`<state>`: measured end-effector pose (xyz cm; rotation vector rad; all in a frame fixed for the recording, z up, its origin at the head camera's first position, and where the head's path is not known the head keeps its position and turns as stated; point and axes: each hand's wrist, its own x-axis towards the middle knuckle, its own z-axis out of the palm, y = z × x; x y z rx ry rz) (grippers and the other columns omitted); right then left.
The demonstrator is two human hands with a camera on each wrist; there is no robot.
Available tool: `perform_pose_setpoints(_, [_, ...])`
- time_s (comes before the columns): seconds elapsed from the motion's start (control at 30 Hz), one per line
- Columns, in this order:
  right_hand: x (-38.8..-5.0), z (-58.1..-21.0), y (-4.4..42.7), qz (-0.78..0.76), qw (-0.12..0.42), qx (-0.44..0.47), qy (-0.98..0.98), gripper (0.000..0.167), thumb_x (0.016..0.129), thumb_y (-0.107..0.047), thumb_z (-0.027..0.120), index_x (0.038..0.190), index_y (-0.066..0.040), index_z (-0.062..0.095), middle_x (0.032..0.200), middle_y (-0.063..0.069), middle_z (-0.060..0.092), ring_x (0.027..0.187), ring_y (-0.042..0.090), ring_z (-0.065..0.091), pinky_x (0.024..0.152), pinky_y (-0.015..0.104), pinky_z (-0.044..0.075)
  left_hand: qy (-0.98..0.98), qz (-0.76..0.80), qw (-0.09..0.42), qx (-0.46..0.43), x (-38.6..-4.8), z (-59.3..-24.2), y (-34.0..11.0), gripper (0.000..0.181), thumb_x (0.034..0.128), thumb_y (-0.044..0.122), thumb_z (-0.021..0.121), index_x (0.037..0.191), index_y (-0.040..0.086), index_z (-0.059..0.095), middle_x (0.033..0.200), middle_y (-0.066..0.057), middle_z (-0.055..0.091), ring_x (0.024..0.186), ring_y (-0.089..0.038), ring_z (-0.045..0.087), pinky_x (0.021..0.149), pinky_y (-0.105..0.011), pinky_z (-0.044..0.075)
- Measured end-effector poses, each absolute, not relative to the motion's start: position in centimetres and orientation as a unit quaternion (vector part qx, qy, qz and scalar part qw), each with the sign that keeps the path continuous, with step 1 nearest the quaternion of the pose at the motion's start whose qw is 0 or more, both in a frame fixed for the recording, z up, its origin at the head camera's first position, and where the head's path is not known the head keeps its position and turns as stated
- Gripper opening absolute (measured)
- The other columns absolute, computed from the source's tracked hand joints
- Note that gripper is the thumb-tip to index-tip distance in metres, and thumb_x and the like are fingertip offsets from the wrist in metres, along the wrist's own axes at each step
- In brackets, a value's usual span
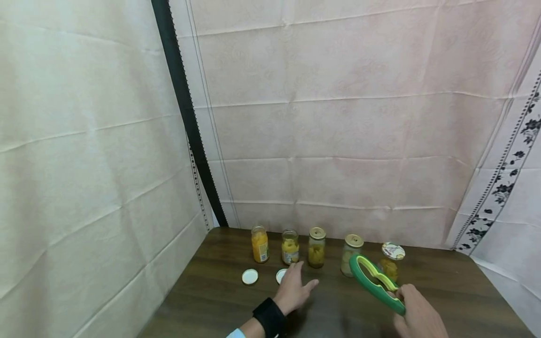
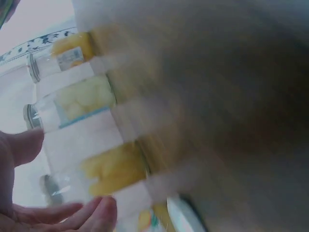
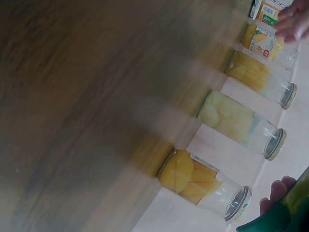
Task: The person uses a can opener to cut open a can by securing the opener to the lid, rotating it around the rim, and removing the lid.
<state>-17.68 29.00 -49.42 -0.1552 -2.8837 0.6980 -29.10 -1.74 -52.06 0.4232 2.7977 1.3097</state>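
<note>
Green outside and lime inside, the loop-shaped jar opener lies at lower right in the head view; my right hand is clamped around its near end. My left hand is at lower centre, thumb spread from extended fingers, holding nothing. It partly covers one flat white lid; contact cannot be determined. A second round lid lies left of it on the dark wood-grain table. Five cylindrical glass jars stand beyond my hands: two lidless jars at left, two gold-capped jars, and a patterned-cap jar partly behind the opener.

Left wrist view: my left thumb and fingers are apart at lower left, against the capped jars; the table surface is blurred.

Right wrist view: my right fingers curl around the opener at lower right, near the patterned-cap jar. The jar row runs diagonally to upper right, where my left hand appears.
</note>
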Motion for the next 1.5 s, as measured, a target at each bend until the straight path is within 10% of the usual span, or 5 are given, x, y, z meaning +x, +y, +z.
perform_pose_setpoints(0.33, [-17.5,-48.9,29.5,0.227,0.067,-0.064,-0.969,0.029,0.084,-0.002,0.068,0.112,-0.003,0.060,0.089,0.003,0.057,0.077,0.018,0.050,0.063,0.034,0.042,0.867,0.491,0.000,0.087,-34.3,-52.2,4.5,0.090,0.1068,0.039,0.067,0.169,-0.003,0.017,0.171,-0.035,0.027,0.158,-0.052,0.033,0.125,-0.068,0.034])
perform_pose_setpoints(0.73, [-17.2,-49.0,29.4,0.226,0.075,-0.073,-0.969,0.031,0.080,-0.001,0.068,0.110,-0.003,0.060,0.089,0.003,0.057,0.077,0.018,0.051,0.064,0.035,0.043,0.834,0.533,-0.138,0.042,-39.1,-56.8,6.9,0.061,0.1003,0.031,0.078,0.148,0.005,0.049,0.138,-0.024,0.064,0.126,-0.044,0.064,0.100,-0.057,0.057])
perform_pose_setpoints(1.2, [-17.4,-47.7,27.9,0.208,0.125,-0.033,-0.970,0.029,0.079,0.000,0.069,0.107,-0.007,0.063,0.092,0.001,0.058,0.080,0.016,0.050,0.067,0.033,0.043,0.801,0.588,-0.073,0.091,-35.1,-54.3,4.4,0.057,0.0994,0.031,0.079,0.145,0.009,0.053,0.139,-0.013,0.066,0.134,-0.036,0.062,0.112,-0.058,0.051])
perform_pose_setpoints(1.5, [-17.0,-46.7,25.1,0.134,0.314,0.090,-0.936,0.038,0.064,0.004,0.075,0.092,-0.018,0.064,0.088,-0.009,0.056,0.078,0.007,0.046,0.065,0.029,0.041,0.772,0.602,0.078,0.189,-27.1,-50.8,-0.6,0.051,0.1010,0.032,0.077,0.144,0.020,0.052,0.138,-0.003,0.062,0.135,-0.026,0.058,0.114,-0.060,0.046])
